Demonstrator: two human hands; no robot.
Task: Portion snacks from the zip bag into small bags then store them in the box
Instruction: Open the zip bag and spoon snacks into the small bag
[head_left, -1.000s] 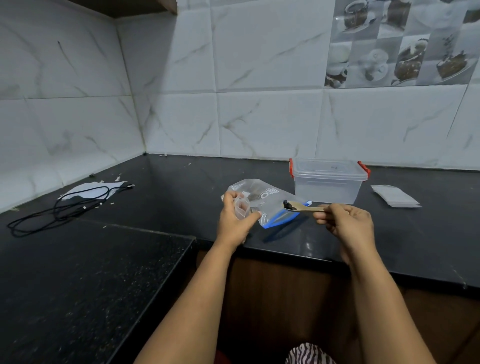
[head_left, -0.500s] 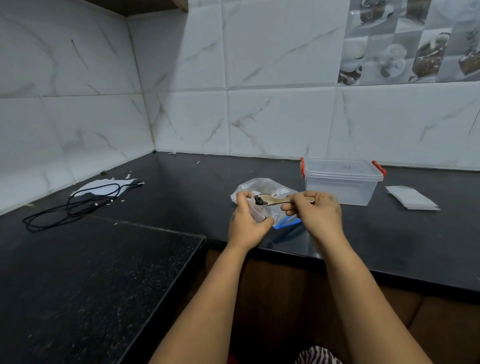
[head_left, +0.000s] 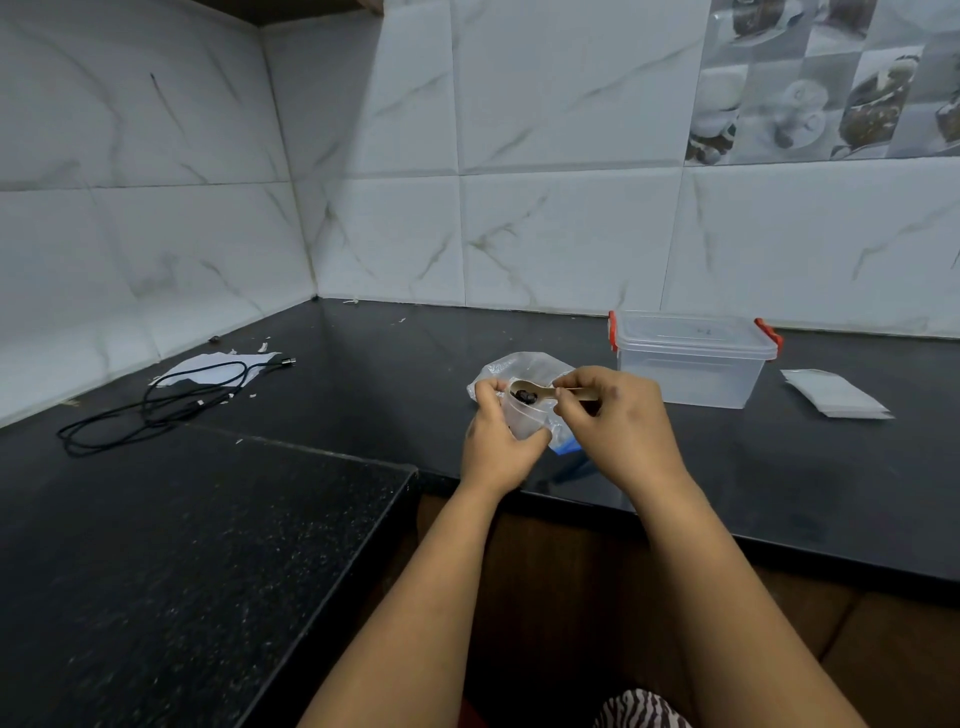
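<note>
From the head camera, your left hand is gripping a small clear plastic bag, fingers and thumb curling round its sides and holding its mouth open just above the front edge of the black stone counter. Your right hand is pinching the handle of a small pale wooden spoon between thumb and fingertips, the other fingers curling in beside them. The spoon's bowl is sitting right at the small bag's mouth, carrying a few dark snack pieces. Just behind your hands, the larger clear zip bag with a blue strip is lying on the counter. The clear plastic box with red clips is standing to the right of it, lid on, near the wall. Further right, a stack of flat whitish small bags is lying on the counter. Far left, a coiled black cable is resting partly on a white sheet of paper.
</note>
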